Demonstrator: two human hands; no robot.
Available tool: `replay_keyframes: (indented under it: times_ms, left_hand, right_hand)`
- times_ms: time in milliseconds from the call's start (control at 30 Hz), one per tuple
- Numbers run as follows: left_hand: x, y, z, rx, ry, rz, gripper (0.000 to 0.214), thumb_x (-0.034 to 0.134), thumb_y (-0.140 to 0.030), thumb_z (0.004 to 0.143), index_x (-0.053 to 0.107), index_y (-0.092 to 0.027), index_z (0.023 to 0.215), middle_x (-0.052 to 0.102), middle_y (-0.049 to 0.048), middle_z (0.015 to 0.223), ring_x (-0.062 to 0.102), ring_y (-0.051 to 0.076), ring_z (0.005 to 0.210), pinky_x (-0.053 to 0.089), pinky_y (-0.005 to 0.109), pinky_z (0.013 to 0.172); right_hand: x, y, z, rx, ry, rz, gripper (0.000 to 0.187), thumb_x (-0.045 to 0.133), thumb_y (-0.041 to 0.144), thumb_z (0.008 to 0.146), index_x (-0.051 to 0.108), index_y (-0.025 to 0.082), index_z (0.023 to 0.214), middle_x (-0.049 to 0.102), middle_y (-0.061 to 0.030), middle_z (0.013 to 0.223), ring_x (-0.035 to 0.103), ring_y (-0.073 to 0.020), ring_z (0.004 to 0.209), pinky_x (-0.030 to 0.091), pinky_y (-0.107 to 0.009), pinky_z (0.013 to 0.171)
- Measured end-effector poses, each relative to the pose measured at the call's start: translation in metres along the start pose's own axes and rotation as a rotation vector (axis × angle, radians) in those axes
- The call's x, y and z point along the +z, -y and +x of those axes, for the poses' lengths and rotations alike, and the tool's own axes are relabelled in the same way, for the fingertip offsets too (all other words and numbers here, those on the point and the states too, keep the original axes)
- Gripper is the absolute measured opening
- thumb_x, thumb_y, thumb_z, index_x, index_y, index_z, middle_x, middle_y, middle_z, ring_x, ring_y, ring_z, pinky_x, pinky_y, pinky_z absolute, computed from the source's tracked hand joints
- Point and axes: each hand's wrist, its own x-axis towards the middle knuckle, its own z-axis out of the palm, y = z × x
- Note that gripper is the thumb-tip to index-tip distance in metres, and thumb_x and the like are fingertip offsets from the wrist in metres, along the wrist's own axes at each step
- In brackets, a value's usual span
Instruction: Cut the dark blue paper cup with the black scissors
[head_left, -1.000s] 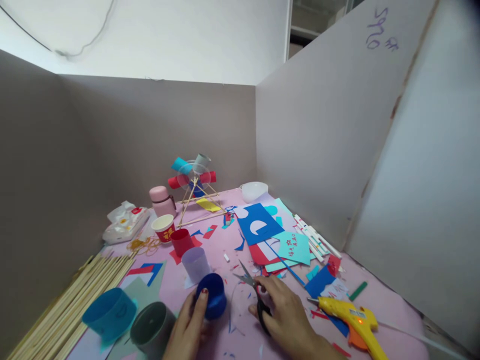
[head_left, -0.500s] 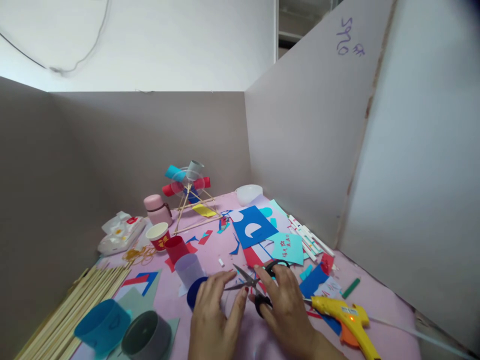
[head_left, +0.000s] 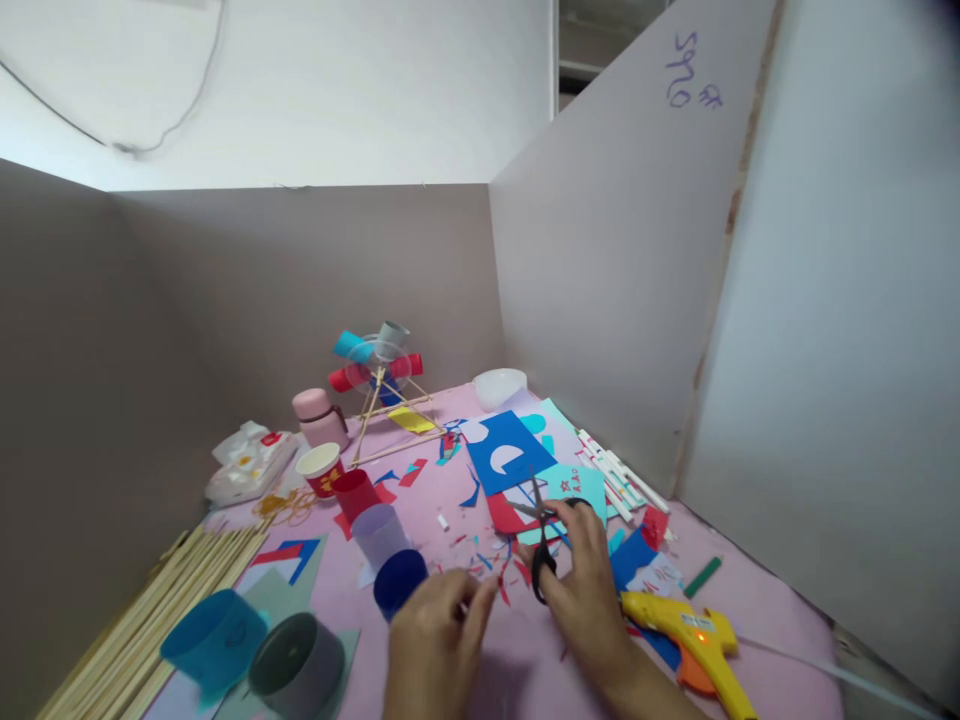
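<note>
My right hand grips the black handles of a pair of scissors, whose blades point away from me over the coloured paper sheets. My left hand is near the front edge with its fingers pinched together on something too small to make out. Just left of it stands a dark blue paper cylinder. Small paper scraps lie scattered between my two hands on the pink table.
A yellow glue gun lies to the right. Light blue, grey, lilac and red paper cylinders stand on the left beside wooden sticks. A stick-and-tube wheel model, pink flask, white bowl sit at the back.
My right hand carried the scissors forward and right, turning the blades to point away. My left hand left the dark blue cylinder, moved right and closed into a pinch.
</note>
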Motion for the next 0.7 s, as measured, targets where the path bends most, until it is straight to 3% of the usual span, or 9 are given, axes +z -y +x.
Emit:
replay_keyframes:
  times_ms: [33,67,200,300,400,533,700]
  left_hand:
    - [0.005,-0.001,-0.006,0.076,0.022,-0.009,0.014,0.056,-0.023,0.085,0.069,-0.02,0.084,0.075,0.0009,0.068,0.069,0.016,0.061,0.052,0.023,0.058]
    - [0.009,0.0,-0.013,0.138,0.05,-0.014,0.018,0.055,-0.019,0.084,0.068,-0.02,0.097,0.077,0.0034,0.081,0.07,0.017,0.071,0.054,0.023,0.064]
    - [0.002,0.013,-0.036,0.185,0.006,0.009,0.021,0.05,-0.011,0.086,0.061,-0.022,0.1,0.071,0.0016,0.076,0.065,0.016,0.071,0.053,0.025,0.067]
    - [-0.013,0.032,-0.046,0.023,-0.099,0.128,0.031,0.051,-0.015,0.087,0.051,-0.018,0.118,0.063,0.0141,0.108,0.059,0.026,0.101,0.051,0.042,0.084]
    - [-0.012,0.048,-0.053,-0.174,-0.144,0.19,0.048,0.053,-0.027,0.087,0.039,-0.017,0.131,0.047,0.0201,0.131,0.047,0.033,0.122,0.045,0.054,0.095]
    - [0.01,0.058,-0.062,-0.345,-0.198,0.073,0.058,0.047,-0.035,0.089,0.026,-0.016,0.14,0.038,0.0205,0.143,0.036,0.034,0.134,0.035,0.056,0.106]
    - [0.029,0.07,-0.068,-0.49,-0.232,-0.131,0.069,0.045,-0.04,0.086,0.017,-0.012,0.143,0.038,0.0243,0.144,0.04,0.036,0.132,0.034,0.055,0.107]
  right_hand:
    - [0.0,0.0,0.001,0.03,0.012,0.031,0.034,0.052,0.024,0.087,0.045,0.019,0.12,0.047,-0.0131,0.112,0.045,-0.0333,0.108,0.04,-0.052,0.091]
    - [0.001,0.0,0.001,0.054,0.029,0.063,0.033,0.052,0.026,0.087,0.046,0.019,0.119,0.048,-0.0129,0.111,0.046,-0.0325,0.108,0.04,-0.051,0.091]
    - [0.004,-0.001,-0.003,0.147,0.115,0.18,0.035,0.053,0.031,0.086,0.048,0.017,0.118,0.054,-0.0133,0.112,0.05,-0.0305,0.107,0.04,-0.044,0.092]
    - [0.006,-0.001,-0.007,0.226,0.206,0.252,0.036,0.054,0.038,0.085,0.051,0.016,0.114,0.061,-0.0106,0.1,0.059,-0.026,0.087,0.047,-0.036,0.079]
    - [0.01,0.0,-0.013,0.288,0.308,0.311,0.035,0.055,0.043,0.085,0.056,0.017,0.109,0.062,-0.0033,0.078,0.057,-0.0208,0.066,0.047,-0.028,0.063]
    - [0.018,-0.002,-0.02,0.336,0.381,0.358,0.035,0.059,0.044,0.082,0.059,0.017,0.105,0.06,-0.0005,0.071,0.055,-0.0202,0.066,0.044,-0.026,0.062]
    - [0.031,-0.01,-0.029,0.387,0.424,0.42,0.04,0.062,0.049,0.078,0.061,0.016,0.101,0.05,0.0034,0.061,0.047,-0.0173,0.057,0.04,-0.025,0.054]
